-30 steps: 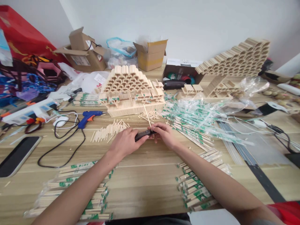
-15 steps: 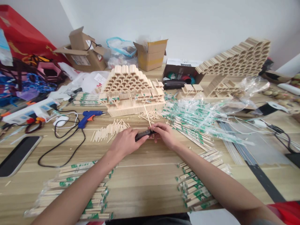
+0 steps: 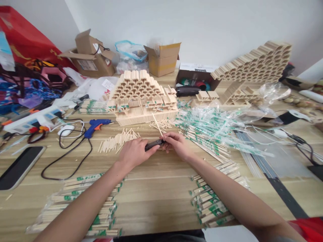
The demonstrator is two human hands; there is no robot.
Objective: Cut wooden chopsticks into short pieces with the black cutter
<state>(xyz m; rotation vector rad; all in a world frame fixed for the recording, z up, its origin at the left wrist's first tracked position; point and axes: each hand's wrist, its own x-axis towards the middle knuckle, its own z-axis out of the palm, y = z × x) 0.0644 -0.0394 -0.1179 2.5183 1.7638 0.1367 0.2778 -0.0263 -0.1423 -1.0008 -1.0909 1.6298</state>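
Note:
My left hand (image 3: 133, 151) is closed around a dark, black-handled tool (image 3: 153, 145), its thumb along the near side; the kind is not clear. Close beside it, my right hand (image 3: 176, 144) pinches a thin wooden chopstick (image 3: 157, 124) that slants up and away to the left. The chopstick's lower end meets the tool's right end, hidden by fingers. Short cut stick pieces (image 3: 118, 140) lie beyond my left hand, and more small bits (image 3: 164, 124) lie behind the chopstick. Farther back stands a stacked chopstick structure (image 3: 141, 90) on a wooden base.
Wrapped chopsticks lie near my left forearm (image 3: 78, 201) and under my right forearm. A blue glue gun (image 3: 94, 127) with a looping cord and a phone (image 3: 21, 166) are on the left. Plastic wrappers (image 3: 207, 121) spread at right, before another stick structure (image 3: 259, 62). Cardboard boxes (image 3: 165, 58) line the wall.
The chopstick has tilted slightly further left at its upper end. Both hands stay in nearly the same place, still holding the tool and chopstick.

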